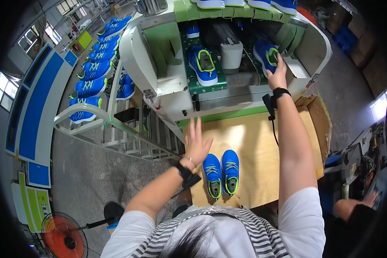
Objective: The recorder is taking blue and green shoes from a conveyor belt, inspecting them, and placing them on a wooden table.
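At the mouth of a white conveyor machine (165, 96), my right hand (278, 77) grips the collar end of a blue sneaker (261, 55) over the right-hand belt. My left hand (197, 144) is held out over the left edge of the wooden table (258, 159), fingers stretched, with nothing in it. Just below it, a left sneaker (211, 167) and a right sneaker (230, 163) stand side by side, blue with yellow-green laces and lining. Another blue sneaker (202, 64) sits on the green left-hand belt (217, 81) of the machine, its heel toward me.
On the left stands a metal rack (146, 139) with several blue sneakers (92, 88). More shoes (259, 4) line the machine's top. A cardboard box (318, 120) borders the table's right side. An orange fan (64, 238) is at lower left; another person's arm (348, 208) shows at lower right.
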`<control>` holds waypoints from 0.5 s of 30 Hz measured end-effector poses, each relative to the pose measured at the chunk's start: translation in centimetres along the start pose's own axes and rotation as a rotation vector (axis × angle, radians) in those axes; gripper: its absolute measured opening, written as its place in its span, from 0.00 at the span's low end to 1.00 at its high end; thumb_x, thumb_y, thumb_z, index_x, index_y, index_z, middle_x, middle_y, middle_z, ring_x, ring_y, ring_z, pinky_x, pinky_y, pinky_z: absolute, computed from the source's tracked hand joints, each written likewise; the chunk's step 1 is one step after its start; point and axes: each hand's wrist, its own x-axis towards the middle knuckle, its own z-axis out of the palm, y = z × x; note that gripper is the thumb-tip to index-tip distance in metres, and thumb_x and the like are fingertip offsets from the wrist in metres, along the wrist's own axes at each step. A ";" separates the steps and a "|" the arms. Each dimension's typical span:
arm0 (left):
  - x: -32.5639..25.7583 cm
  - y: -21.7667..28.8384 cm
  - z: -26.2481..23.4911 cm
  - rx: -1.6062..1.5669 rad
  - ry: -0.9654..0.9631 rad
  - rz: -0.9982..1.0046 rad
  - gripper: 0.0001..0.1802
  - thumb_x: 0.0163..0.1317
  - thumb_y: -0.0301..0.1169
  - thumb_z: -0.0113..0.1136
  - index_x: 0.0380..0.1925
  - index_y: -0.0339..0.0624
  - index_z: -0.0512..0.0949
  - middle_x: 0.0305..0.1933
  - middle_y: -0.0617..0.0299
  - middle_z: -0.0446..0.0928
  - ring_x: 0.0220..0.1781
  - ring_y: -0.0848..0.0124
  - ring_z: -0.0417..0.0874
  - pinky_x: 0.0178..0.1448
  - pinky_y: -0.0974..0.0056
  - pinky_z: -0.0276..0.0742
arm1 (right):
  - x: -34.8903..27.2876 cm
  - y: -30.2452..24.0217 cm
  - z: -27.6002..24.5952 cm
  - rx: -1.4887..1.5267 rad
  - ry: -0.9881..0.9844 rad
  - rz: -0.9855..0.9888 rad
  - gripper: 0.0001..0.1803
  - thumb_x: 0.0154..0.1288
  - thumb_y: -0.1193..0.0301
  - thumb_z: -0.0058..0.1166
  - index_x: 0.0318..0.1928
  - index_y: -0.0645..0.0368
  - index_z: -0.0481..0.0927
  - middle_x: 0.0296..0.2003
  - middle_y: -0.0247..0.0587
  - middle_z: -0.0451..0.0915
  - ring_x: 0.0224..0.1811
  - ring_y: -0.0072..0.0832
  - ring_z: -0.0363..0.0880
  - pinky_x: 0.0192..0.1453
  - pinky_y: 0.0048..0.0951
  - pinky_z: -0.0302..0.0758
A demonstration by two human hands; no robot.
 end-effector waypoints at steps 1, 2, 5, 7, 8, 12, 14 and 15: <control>-2.4 -1.5 0.5 0.046 -0.082 -0.122 0.46 0.62 0.39 0.59 0.74 0.41 0.45 0.78 0.43 0.40 0.78 0.46 0.43 0.75 0.42 0.45 | 0.0 -0.8 1.2 -0.006 -0.070 0.082 0.43 0.62 0.74 0.57 0.73 0.41 0.50 0.69 0.63 0.55 0.65 0.58 0.65 0.68 0.45 0.65; -4.8 -2.7 0.7 0.076 -0.227 -0.275 0.45 0.64 0.40 0.56 0.74 0.42 0.44 0.79 0.46 0.38 0.80 0.48 0.39 0.75 0.37 0.41 | 0.0 -1.9 2.1 0.001 -0.134 0.167 0.45 0.61 0.75 0.57 0.74 0.40 0.48 0.70 0.64 0.53 0.66 0.59 0.64 0.68 0.46 0.66; -12.1 -5.6 1.4 0.213 -0.549 -0.376 0.44 0.58 0.26 0.50 0.74 0.43 0.44 0.80 0.51 0.37 0.80 0.51 0.37 0.74 0.33 0.41 | -3.8 -4.3 2.9 0.040 -0.039 0.006 0.44 0.63 0.75 0.53 0.75 0.41 0.46 0.71 0.68 0.47 0.66 0.65 0.61 0.67 0.48 0.66; -16.4 -6.8 2.1 0.242 -0.721 -0.281 0.45 0.60 0.30 0.51 0.75 0.43 0.41 0.80 0.49 0.31 0.80 0.46 0.32 0.72 0.32 0.47 | -10.6 -4.6 2.5 0.044 -0.180 -0.153 0.41 0.62 0.76 0.54 0.74 0.46 0.52 0.72 0.67 0.45 0.71 0.63 0.52 0.73 0.49 0.57; -17.1 -6.7 2.5 0.217 -0.715 -0.206 0.46 0.62 0.34 0.53 0.75 0.43 0.40 0.79 0.48 0.29 0.80 0.44 0.29 0.72 0.32 0.48 | -15.5 -1.9 2.7 0.037 -0.361 -0.251 0.40 0.62 0.73 0.57 0.73 0.47 0.57 0.72 0.66 0.45 0.73 0.62 0.49 0.74 0.50 0.54; -16.4 -6.2 0.9 0.209 -0.844 -0.212 0.58 0.57 0.52 0.62 0.75 0.44 0.35 0.79 0.45 0.24 0.79 0.42 0.25 0.72 0.32 0.48 | -32.1 -7.6 -4.4 0.137 -0.811 0.040 0.35 0.60 0.58 0.62 0.66 0.52 0.68 0.69 0.65 0.55 0.71 0.63 0.51 0.72 0.55 0.52; -16.0 -5.3 0.6 0.383 -0.937 -0.187 0.72 0.44 0.65 0.68 0.75 0.45 0.31 0.78 0.44 0.22 0.79 0.42 0.24 0.71 0.32 0.48 | -37.3 -8.7 -7.1 0.135 -0.961 0.096 0.34 0.62 0.57 0.61 0.65 0.56 0.67 0.69 0.63 0.56 0.71 0.60 0.53 0.73 0.53 0.53; -16.1 -5.3 0.9 0.447 -0.953 -0.178 0.76 0.41 0.66 0.69 0.74 0.45 0.29 0.78 0.43 0.21 0.79 0.43 0.23 0.71 0.32 0.48 | -37.9 -9.3 -7.8 0.230 -0.882 0.137 0.34 0.62 0.59 0.61 0.65 0.56 0.67 0.69 0.63 0.56 0.71 0.59 0.54 0.72 0.51 0.55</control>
